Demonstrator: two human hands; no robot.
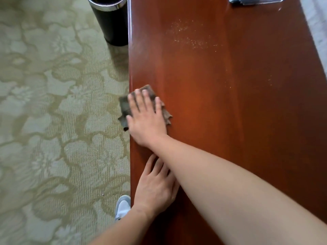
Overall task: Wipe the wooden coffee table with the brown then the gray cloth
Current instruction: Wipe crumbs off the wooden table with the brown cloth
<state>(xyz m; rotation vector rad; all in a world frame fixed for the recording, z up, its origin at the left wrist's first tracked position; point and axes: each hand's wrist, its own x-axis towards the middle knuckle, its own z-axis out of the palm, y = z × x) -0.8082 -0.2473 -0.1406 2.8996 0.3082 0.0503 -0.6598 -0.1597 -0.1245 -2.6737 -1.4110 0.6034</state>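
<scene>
The wooden coffee table (221, 103) is reddish brown and glossy and runs up the right side of the view. My right hand (146, 119) lies flat, fingers straight, on the brown cloth (124, 106) at the table's left edge. Part of the cloth hangs over that edge. My left hand (155, 186) rests flat on the table nearer to me, partly under my right forearm. A patch of light crumbs (189, 38) lies farther up the tabletop. The gray cloth (247, 0) is only partly in view at the top edge of the table.
A black cylindrical bin with a metal rim (111, 20) stands on the patterned green carpet (53, 121) right beside the table's left edge. My shoe (123, 206) shows by the table edge near me. A pale surface (318, 32) borders the table on the right.
</scene>
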